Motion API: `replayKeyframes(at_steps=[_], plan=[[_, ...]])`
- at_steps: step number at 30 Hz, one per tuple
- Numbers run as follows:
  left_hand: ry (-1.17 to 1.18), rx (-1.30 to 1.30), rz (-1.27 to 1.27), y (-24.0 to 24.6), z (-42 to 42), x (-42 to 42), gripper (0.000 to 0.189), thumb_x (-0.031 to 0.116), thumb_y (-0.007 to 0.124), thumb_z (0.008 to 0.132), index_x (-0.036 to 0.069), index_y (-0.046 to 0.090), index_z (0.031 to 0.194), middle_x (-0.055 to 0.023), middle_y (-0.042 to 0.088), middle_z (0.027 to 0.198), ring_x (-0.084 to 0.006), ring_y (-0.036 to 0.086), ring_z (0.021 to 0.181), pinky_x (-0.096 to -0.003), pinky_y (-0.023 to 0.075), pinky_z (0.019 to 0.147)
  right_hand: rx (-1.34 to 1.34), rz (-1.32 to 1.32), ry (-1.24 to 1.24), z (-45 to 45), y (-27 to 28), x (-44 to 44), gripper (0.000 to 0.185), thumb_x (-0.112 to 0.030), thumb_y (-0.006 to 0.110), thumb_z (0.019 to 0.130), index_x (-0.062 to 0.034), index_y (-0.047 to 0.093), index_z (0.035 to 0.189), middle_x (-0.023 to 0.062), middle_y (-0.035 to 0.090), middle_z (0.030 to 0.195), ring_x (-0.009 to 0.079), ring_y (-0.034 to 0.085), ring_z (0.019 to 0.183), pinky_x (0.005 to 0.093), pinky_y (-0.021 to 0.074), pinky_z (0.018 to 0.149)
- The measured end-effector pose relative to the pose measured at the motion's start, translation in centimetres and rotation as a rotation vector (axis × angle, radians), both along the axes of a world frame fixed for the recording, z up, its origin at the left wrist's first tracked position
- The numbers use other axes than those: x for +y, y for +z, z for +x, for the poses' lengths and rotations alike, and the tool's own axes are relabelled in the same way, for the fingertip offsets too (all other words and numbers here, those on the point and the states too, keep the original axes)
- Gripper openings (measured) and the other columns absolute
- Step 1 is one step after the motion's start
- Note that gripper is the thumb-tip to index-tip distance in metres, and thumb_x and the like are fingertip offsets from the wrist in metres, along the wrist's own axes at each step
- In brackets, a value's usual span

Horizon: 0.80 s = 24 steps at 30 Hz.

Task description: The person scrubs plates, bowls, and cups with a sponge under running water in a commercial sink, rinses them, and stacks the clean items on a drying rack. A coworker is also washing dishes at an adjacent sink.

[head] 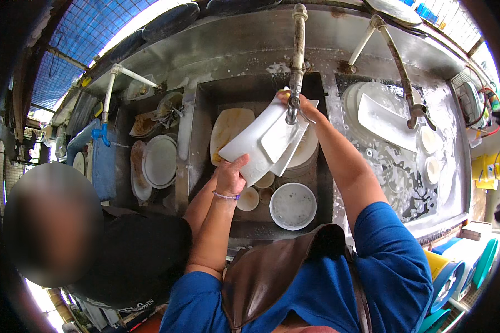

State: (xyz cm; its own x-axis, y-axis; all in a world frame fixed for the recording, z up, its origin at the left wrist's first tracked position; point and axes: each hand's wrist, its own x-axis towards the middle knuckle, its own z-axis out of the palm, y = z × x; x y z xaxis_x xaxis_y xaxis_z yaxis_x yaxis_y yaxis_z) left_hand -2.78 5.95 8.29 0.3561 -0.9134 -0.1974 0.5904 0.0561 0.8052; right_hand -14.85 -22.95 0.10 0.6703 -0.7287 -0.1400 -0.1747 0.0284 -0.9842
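My left hand [231,172] grips the near end of a white rectangular plate [250,145], which is tilted over the middle sink. At its far end, partly behind the metal tap [293,102], is my right hand [302,104], with something small and yellow at its fingers. The right fingers are mostly hidden. Below lie a stained white plate [229,125], a stack of plates [306,150], a round white dish [293,206] and small bowls [247,199]. The right basin holds water, a curved white plate [385,125] and two small white bowls [432,170].
Close on my left stands a person in black [137,254], one arm reaching to the middle sink. The left sink holds oval plates [160,160] and a dish with cutlery [169,110]. A blue-handled tap [102,133] hangs at the left; another pipe tap [416,110] overhangs the right basin.
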Motion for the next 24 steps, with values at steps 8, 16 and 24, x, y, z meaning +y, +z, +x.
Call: replayKeyframes(at_steps=[8,16,24], plan=[[0.184,0.282,0.07,-0.2,-0.2,-1.6,0.049,0.017,0.068,0.081,-0.003,0.049,0.121,-0.0137,0.057,0.118,-0.0289,0.054,0.111,-0.045,0.0403,0.099,-0.175,-0.018,-0.625,-1.0,-7.3,7.9,0.049,-0.041,0.054,0.091,-0.0015,0.054,0.12,0.0131,0.06,0.102,0.0227,0.058,0.091,0.0346,0.0456,0.081],[0.032,0.467,0.165,-1.0,-0.5,-2.4,0.043,0.024,0.063,0.086,0.0,0.05,0.121,-0.0121,0.059,0.114,-0.0249,0.055,0.11,-0.0394,0.0419,0.098,-0.139,-0.828,-0.125,-2.8,6.1,25.4,0.048,-0.018,0.06,0.079,-0.0063,0.053,0.125,0.0211,0.033,0.139,0.0396,0.031,0.13,0.0506,0.0279,0.106],[0.047,0.413,0.056,-1.9,-0.7,-2.4,0.04,0.03,0.053,0.093,0.006,0.049,0.126,-0.0094,0.056,0.123,-0.023,0.052,0.115,-0.0413,0.0411,0.1,-0.148,-0.954,0.105,-2.1,10.1,17.0,0.028,-0.015,0.058,0.082,-0.0081,0.066,0.108,0.0186,0.047,0.131,0.0405,0.039,0.125,0.0457,0.0349,0.104]])
